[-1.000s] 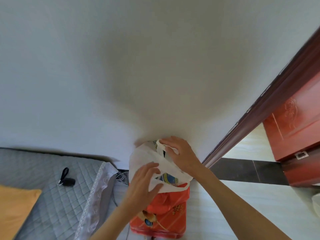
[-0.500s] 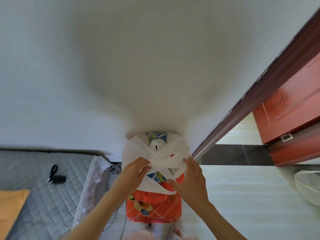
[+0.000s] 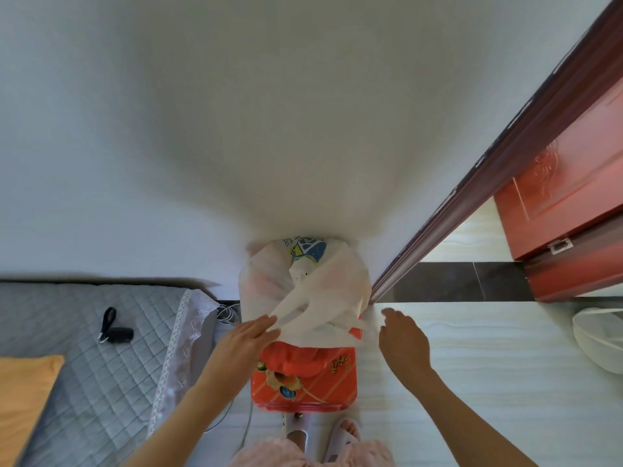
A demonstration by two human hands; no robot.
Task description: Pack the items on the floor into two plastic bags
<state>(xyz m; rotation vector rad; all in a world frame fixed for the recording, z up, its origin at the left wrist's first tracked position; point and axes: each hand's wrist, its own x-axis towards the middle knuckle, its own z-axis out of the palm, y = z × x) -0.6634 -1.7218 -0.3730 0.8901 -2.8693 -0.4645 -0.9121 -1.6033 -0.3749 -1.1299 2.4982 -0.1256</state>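
A full white plastic bag [image 3: 266,284] stands against the wall, on top of a red printed case [image 3: 323,382]. A blue and yellow package [image 3: 308,249] shows at the bag's top. The bag's handles [image 3: 303,308] are crossed over its front. My left hand [image 3: 244,342] touches the end of one handle with flat fingers; whether it grips the handle I cannot tell. My right hand [image 3: 403,342] hovers to the right of the bag, fingers apart, holding nothing.
A grey quilted mattress [image 3: 84,365] lies on the left with a black key fob [image 3: 116,333] and an orange pillow [image 3: 23,389]. A dark red door frame [image 3: 472,197] and red door [image 3: 566,197] stand on the right. Another white bag [image 3: 600,338] sits at the right edge. My slippered feet [image 3: 317,436] are below.
Both hands held the bag's handles and crossed them; now my right hand has let go and drawn off to the right, and my left hand lies flat at a handle's end.
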